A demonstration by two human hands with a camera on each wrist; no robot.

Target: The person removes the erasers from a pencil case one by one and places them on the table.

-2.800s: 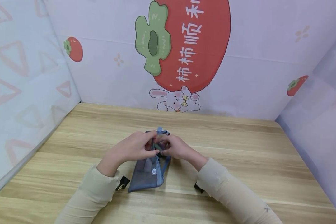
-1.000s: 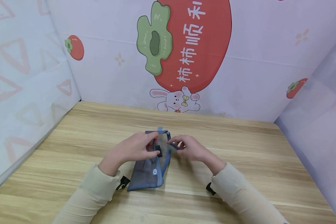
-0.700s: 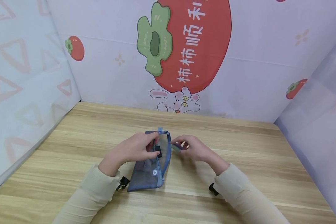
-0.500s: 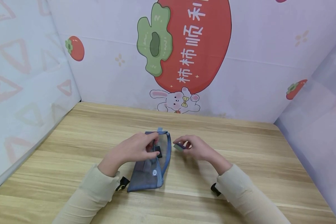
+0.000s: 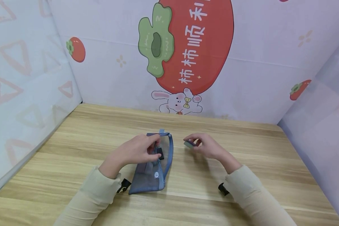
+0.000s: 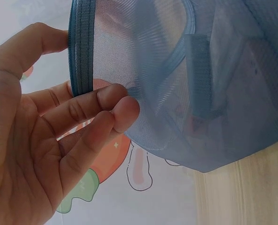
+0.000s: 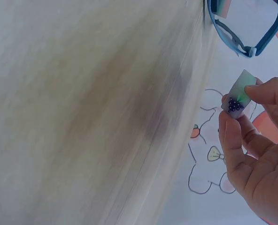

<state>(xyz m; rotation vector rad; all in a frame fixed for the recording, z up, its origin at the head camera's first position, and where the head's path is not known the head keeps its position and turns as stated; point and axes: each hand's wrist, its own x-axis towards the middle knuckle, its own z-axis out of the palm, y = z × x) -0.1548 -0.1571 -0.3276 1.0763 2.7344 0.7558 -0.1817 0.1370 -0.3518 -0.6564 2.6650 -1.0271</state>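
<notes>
A blue mesh zip pouch (image 5: 151,171) lies on the wooden table (image 5: 243,138) with its far end open. My left hand (image 5: 142,150) pinches the pouch's blue rim (image 6: 80,51) between thumb and fingers and holds the mouth apart. A small black item (image 5: 160,154) shows at the opening. My right hand (image 5: 204,145) is a short way right of the pouch, just above the table, pinching a small pale green eraser-like block (image 5: 189,144) with a grape picture (image 7: 236,96). The pouch's open mouth (image 7: 244,28) is visible in the right wrist view.
Printed walls close the table on the left (image 5: 22,84), back (image 5: 186,53) and right (image 5: 325,119). Bare wood stretches to the right of my right hand (image 5: 265,150) and to the left of the pouch (image 5: 79,141).
My right hand drew the small green block out of the pouch's mouth and carried it to the right, away from the pouch. My left hand kept hold of the rim.
</notes>
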